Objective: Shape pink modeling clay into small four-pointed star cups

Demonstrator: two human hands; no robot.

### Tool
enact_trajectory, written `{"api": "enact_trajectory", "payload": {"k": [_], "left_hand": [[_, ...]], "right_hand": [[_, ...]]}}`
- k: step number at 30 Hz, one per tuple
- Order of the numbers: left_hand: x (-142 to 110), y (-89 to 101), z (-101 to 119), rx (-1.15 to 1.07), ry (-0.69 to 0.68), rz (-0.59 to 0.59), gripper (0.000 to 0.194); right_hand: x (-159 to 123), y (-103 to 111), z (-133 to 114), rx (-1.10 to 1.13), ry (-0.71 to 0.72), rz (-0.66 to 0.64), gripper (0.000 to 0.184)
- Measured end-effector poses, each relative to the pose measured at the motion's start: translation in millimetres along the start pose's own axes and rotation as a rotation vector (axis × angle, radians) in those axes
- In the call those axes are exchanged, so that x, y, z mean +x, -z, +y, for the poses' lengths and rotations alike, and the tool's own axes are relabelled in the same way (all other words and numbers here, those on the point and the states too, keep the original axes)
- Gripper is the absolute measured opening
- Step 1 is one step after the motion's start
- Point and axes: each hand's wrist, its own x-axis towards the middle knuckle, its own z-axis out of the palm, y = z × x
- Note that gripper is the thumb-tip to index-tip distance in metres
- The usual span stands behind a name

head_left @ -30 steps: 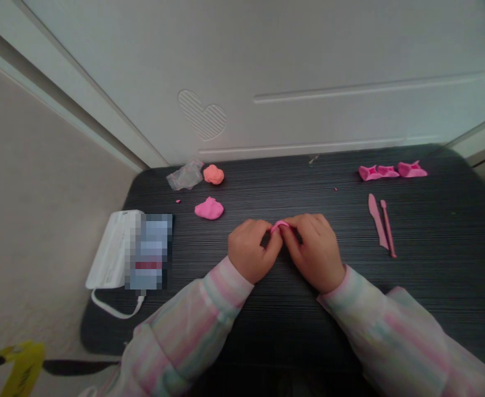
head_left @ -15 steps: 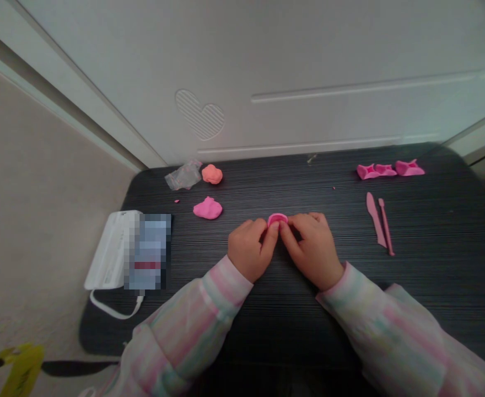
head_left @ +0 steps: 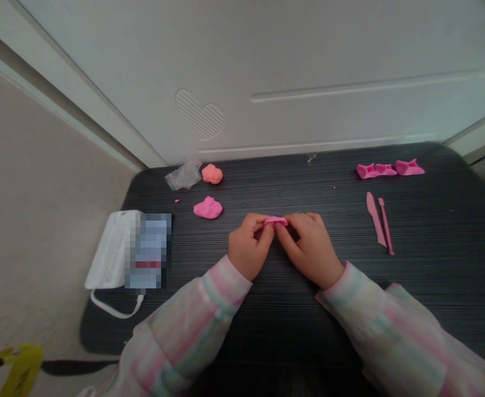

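Both hands meet at the middle of a dark ribbed table (head_left: 432, 275). My left hand (head_left: 248, 248) and my right hand (head_left: 311, 248) pinch a small flat piece of pink clay (head_left: 274, 221) between thumbs and fingertips, just above the tabletop. The fingers of both hands are curled round it. Most of the piece is hidden by the fingers. Pastel striped sleeves cover both forearms.
A pink clay lump (head_left: 208, 208), an orange clay lump (head_left: 212, 173) and a clear plastic wrapper (head_left: 182, 176) lie at the back left. Two pink modelling tools (head_left: 380, 221) lie to the right, pink moulds (head_left: 389, 169) behind them. A white pouch (head_left: 114, 251) sits at the left edge.
The clay piece has been turned and pressed between the fingertips, from a small curved ring shape to a flatter strip. Both hands stay in nearly the same spot.
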Motion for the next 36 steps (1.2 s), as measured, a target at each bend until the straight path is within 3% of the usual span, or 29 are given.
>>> {"api": "enact_trajectory", "payload": {"k": [7,12,20,29,36], "left_hand": [[1.6,-1.3,-4.9,0.009,-0.023,-0.004,0.025],[5.0,1.1,-3.3,0.090,-0.172,0.053,0.008],[4.3,0.3,-0.7,0.074,-0.065,0.032,0.008],[5.6,-3.2,-4.6,0.023,0.056,-0.081,0.008],[6.5,-3.7,-5.2,-0.089,0.077,-0.040,0.014]], "right_hand": [[0.5,-2.0,3.6,-0.037,0.028,0.040,0.013],[-0.1,0.7,1.8,0.011,0.019,0.048,0.013],[1.0,-0.5,0.5,-0.048,0.019,-0.017,0.021],[0.0,-1.2,2.8,-0.059,-0.009,0.107,0.017],[-0.1,-1.5,1.1,-0.083,0.027,0.085,0.014]]}}
